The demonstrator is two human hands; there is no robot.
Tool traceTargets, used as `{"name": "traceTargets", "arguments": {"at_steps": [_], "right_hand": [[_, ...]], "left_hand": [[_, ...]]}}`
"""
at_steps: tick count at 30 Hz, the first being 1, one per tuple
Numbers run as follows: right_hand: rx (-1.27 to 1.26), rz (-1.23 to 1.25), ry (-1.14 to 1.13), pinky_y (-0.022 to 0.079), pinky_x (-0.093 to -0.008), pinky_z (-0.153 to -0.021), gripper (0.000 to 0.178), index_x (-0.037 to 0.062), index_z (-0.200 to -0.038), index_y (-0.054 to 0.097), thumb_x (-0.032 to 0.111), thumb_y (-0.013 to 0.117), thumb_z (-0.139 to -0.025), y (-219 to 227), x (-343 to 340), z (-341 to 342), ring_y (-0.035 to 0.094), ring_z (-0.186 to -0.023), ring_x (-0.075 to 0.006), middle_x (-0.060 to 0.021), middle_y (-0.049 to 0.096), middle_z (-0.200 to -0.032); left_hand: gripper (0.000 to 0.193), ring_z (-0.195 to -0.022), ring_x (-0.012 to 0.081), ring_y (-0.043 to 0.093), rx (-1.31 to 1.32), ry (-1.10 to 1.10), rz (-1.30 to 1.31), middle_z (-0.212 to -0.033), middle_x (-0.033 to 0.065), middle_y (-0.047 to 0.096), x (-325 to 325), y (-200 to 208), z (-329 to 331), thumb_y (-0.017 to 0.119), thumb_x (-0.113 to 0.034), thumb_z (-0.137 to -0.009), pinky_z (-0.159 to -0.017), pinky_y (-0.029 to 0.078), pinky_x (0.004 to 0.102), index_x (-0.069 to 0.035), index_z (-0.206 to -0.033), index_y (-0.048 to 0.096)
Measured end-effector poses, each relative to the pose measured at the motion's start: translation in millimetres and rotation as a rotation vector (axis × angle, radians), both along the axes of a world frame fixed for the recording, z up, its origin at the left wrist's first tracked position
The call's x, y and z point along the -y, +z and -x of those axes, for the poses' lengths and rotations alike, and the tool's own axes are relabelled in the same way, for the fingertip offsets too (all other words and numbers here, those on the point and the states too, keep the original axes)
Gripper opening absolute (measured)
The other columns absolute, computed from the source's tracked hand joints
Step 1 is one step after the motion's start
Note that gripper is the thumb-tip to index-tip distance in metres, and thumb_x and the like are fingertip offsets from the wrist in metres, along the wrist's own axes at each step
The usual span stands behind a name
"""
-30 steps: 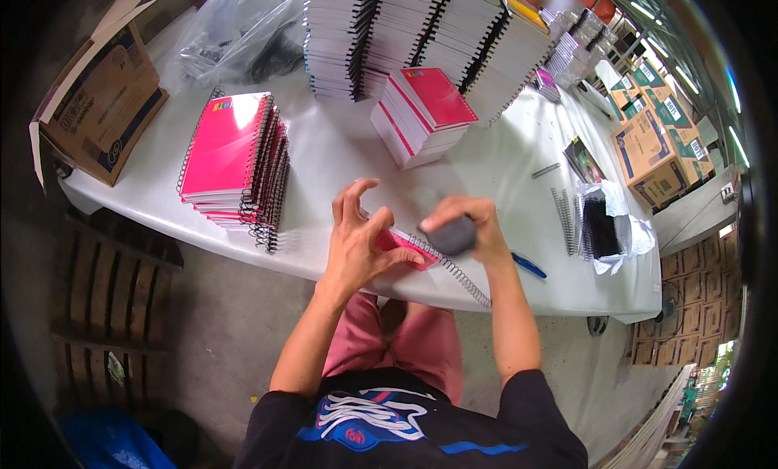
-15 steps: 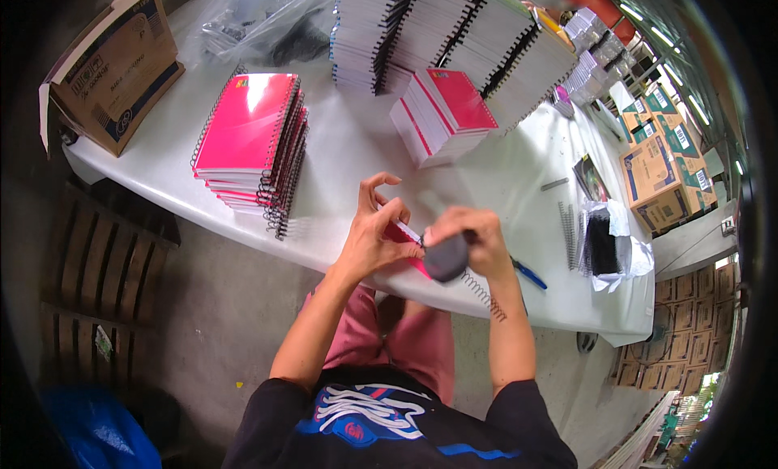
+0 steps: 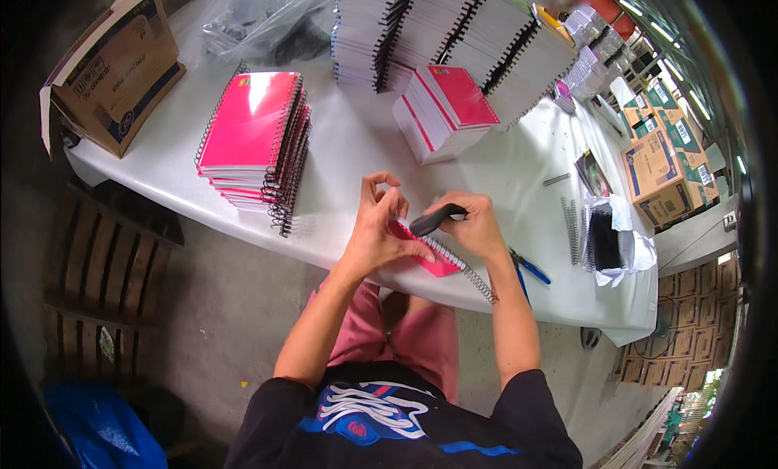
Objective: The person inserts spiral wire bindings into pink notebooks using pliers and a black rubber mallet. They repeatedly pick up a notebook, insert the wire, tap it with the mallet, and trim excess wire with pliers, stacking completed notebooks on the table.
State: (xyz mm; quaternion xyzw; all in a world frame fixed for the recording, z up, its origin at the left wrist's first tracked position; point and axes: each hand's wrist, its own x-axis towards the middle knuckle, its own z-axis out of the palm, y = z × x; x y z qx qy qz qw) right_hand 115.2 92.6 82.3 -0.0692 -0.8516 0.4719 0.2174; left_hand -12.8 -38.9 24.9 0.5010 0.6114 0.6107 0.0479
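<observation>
Near the front edge of the table, my left hand [image 3: 374, 232] grips a small red notebook [image 3: 440, 266], thumb pressed on its cover. A dark spiral coil [image 3: 478, 283] runs along the notebook's edge and sticks out past its lower right end. My right hand [image 3: 480, 228] is closed around a black hand-held tool with a rounded end [image 3: 433, 219], whose exact kind I cannot make out. The tool's end is at the coiled edge, close to my left fingers. Blue-handled pliers [image 3: 531, 269] lie just right of my right wrist.
Coil-bound red notebooks [image 3: 251, 121] are stacked at left. A stack of red-covered page blocks [image 3: 466, 96] stands ahead, before tall bound stacks [image 3: 454, 31]. Loose coils [image 3: 570, 230] lie beside a paper-lined box of black coils [image 3: 604, 240] at right. A cardboard box [image 3: 121, 72] sits far left.
The black tool has turned in my right hand, its rounded end swinging up and left toward my left fingers. More of the notebook's coiled edge shows. My left hand stays about where it was.
</observation>
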Motion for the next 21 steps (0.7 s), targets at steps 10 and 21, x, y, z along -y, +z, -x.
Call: {"name": "traceTargets", "arguments": {"at_steps": [10,21], "right_hand": [[0.002,0.082,-0.411,0.048,-0.0252,-0.064,0.027,-0.0027,-0.100,0.062,0.012,0.069,-0.078,25,-20,-42,0.057,-0.068,-0.0092,-0.0056,0.065,-0.075],[-0.034,-0.560,-0.671,0.052,-0.0358,-0.050,0.050,-0.0053,-0.126,0.048,0.008,0.061,-0.079,-54,86,-30,0.064,-0.055,-0.0276,-0.0166,0.064,-0.073]], "left_hand": [[0.058,-0.090,0.0253,0.049,-0.021,0.179,0.042,-0.108,0.0107,0.045,1,-3,-17,0.089,-0.037,-0.046,-0.071,0.047,0.0373,-0.007,-0.083,0.057],[0.044,-0.079,0.0306,0.049,-0.119,0.360,0.112,-0.113,0.0166,0.036,-2,7,-33,0.084,-0.016,-0.058,-0.062,0.046,0.0436,-0.006,-0.088,0.053]]}}
